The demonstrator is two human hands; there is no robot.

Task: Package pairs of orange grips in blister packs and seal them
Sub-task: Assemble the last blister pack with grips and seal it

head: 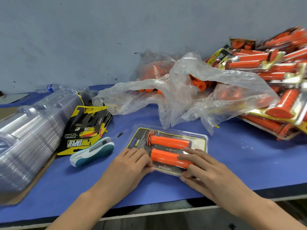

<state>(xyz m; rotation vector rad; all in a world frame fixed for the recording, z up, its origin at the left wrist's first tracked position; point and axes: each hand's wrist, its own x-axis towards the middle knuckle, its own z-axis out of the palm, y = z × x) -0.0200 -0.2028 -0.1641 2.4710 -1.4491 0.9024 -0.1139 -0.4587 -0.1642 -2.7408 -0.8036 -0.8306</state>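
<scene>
A clear blister pack lies flat on the blue table, holding two orange grips side by side over a black and yellow card. My left hand presses on the pack's near left edge, fingers together. My right hand grips the near right edge, with fingers laid over the nearer grip. A white and teal stapler rests just left of the pack.
Stacked empty clear blisters fill the left. Printed cards lie beside them. Crumpled plastic bags with loose orange grips sit behind. A heap of filled packs is piled at the right. A water bottle lies at the back left.
</scene>
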